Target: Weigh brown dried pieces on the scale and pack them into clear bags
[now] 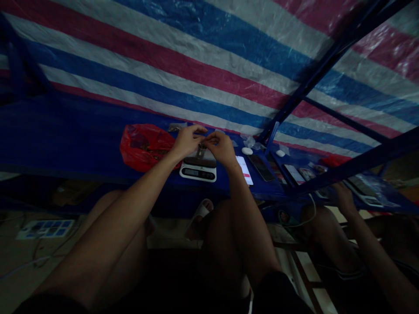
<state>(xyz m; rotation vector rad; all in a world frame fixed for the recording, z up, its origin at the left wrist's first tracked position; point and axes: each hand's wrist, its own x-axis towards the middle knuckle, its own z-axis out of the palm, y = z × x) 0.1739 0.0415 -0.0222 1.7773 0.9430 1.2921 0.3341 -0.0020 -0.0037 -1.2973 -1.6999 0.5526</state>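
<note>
My left hand [187, 139] and my right hand [222, 147] meet above a small white digital scale [198, 171] on a blue work surface [81, 144]. Both hands have their fingers pinched together on a small thing between them, too dark and small to name. A little metallic piece [201, 151] sits on the scale's platform just below the fingertips. The scene is dim.
A red plastic bag [144, 146] lies left of the scale. Right of it lie a white card [245, 170], a dark phone [261, 167] and small white round pieces [247, 151]. Another person's arm [363, 235] works at a neighbouring place with a second scale [365, 192]. A striped tarpaulin [196, 56] hangs behind.
</note>
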